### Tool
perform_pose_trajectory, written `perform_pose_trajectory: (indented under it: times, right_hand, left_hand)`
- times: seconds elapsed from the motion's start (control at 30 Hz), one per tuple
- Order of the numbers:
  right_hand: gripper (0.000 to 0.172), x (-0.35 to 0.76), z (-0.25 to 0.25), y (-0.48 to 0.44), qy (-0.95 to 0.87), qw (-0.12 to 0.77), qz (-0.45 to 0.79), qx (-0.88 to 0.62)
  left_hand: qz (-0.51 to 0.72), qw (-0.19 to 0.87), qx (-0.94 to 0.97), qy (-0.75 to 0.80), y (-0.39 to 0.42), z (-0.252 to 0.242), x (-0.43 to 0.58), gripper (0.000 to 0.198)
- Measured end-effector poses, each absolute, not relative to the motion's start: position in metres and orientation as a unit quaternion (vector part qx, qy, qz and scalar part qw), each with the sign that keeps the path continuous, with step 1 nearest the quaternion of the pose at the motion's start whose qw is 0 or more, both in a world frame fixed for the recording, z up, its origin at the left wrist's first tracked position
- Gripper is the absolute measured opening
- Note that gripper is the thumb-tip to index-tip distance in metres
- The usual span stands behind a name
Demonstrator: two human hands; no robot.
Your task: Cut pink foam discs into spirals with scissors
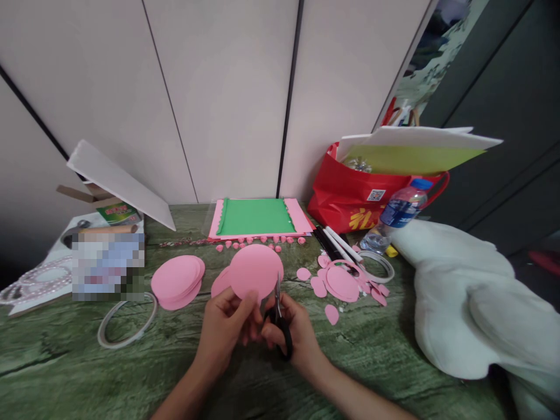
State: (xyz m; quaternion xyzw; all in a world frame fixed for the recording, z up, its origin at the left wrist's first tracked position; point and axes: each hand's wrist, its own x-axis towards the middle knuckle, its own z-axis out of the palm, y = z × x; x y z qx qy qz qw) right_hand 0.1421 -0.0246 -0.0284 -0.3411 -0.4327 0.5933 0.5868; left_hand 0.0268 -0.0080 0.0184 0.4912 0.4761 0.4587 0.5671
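Observation:
My left hand (pixel 231 318) is closed, pinching the lower edge of a pink paper circle (pixel 256 269) held up above the table. My right hand (pixel 293 329) is closed round the black handles of a pair of scissors (pixel 277 309). The blades point upward beside the circle's right edge; whether they touch the paper I cannot tell. Partly hidden behind the held circle lies another pink paper piece (pixel 220 282). To the left rests a stack of pink paper circles (pixel 177 279). Pink cut-outs and scraps (pixel 343 284) lie scattered on the right.
Tape rolls (pixel 105 338) lie left and right. Behind my hands are a green sheet (pixel 256 216) on pink paper and a row of small pink curls (pixel 249 240). A red bag (pixel 336 192), a water bottle (pixel 394 219), pens (pixel 335 244) and a white plush (pixel 450 315) fill the right.

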Motion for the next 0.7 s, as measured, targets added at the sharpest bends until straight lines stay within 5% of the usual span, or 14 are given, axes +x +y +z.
perform_pose_trajectory:
  times: [0.7]
  right_hand:
    - [0.049, 0.1456, -0.0303, -0.0224, -0.43, 0.594, 0.604, -0.311]
  left_hand:
    - [0.431, 0.544, 0.502, 0.516, -0.0069, 0.0187, 0.0277, 0.031]
